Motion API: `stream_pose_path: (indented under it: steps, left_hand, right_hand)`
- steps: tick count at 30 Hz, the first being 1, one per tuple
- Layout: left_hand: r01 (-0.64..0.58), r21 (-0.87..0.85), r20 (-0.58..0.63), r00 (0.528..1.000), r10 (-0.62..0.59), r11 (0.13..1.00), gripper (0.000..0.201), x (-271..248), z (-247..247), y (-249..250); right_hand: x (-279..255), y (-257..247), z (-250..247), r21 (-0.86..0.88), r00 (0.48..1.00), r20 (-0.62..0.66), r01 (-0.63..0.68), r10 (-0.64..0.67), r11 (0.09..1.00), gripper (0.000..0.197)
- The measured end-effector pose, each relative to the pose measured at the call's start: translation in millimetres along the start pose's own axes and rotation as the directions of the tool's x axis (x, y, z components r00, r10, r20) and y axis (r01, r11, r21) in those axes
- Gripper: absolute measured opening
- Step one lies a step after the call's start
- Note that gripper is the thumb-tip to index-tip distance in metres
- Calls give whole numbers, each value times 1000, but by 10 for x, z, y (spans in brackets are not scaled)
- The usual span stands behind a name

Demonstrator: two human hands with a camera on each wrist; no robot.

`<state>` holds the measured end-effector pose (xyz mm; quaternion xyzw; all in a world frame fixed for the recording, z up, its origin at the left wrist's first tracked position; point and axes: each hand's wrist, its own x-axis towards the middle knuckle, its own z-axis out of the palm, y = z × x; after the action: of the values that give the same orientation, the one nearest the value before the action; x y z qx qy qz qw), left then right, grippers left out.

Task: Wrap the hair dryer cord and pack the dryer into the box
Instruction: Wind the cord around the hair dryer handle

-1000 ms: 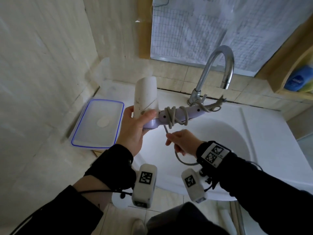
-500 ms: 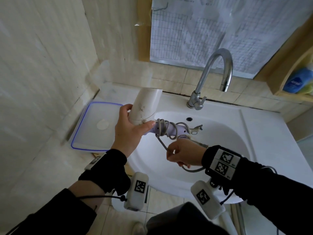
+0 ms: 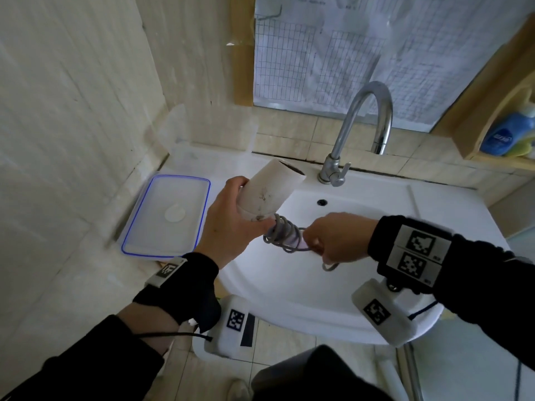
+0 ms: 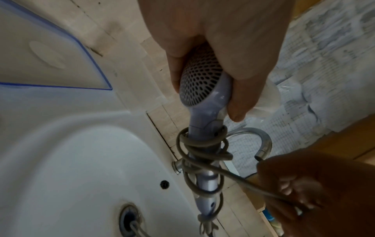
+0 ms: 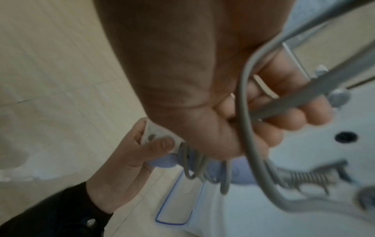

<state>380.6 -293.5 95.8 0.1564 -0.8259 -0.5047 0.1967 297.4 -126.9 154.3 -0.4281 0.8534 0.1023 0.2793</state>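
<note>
The left hand (image 3: 231,224) grips the dryer (image 3: 267,195) by its barrel over the sink (image 3: 289,285); the right hand (image 3: 337,237), fingers curled, pinches the cord (image 3: 285,235) coiled round the handle, hiding the handle's end. The plug is out of sight. A lid (image 3: 166,215) lies on the counter (image 3: 72,285) left of the sink, the clear box (image 3: 208,134) behind it, a tap (image 3: 362,125) beyond.

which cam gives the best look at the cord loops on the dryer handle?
Left wrist. It looks straight down the lilac handle, so the cord loops around it show sharp and separate. Head view shows the coils small, partly behind the right hand. Right wrist shows them blurred under the palm.
</note>
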Motion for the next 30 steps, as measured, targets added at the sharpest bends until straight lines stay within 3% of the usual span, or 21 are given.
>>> stream_pose_path:
  steps: [4,8,12,16,20,23,25,30]
  left_hand:
    - [-18,25,74,997,16,1000,61,28,-60,15]
    - [1,-28,137,991,3,1000,63,68,-111,47]
    - [61,-142,207,978,-31,988,65,141,-181,87]
    - [160,-302,273,959,-76,940,66,192,-236,120]
    - [266,-501,315,942,-112,823,61,229,-265,80]
    - [319,-566,368,923,-114,760,58,201,-272,20]
    - [351,-602,375,917,-135,717,56,173,-276,-42]
    - [365,-635,353,921,-165,681,60,157,-321,-152]
  right_hand:
    - [-159,24,-214,-147,992,-125,-28,9,989,10]
    - [-186,108,-366,-165,972,-234,-54,14,985,6]
    - [-153,265,-464,-31,967,-254,-6,-2,999,12]
    - [-115,460,-575,244,982,-189,27,21,969,20]
    - [-75,609,-567,645,967,-248,123,55,754,14]
    - [-43,667,-480,866,953,-284,209,102,455,19]
    - [-14,669,-396,927,950,-285,239,126,289,22]
    - [81,648,-177,963,945,-267,257,186,80,25]
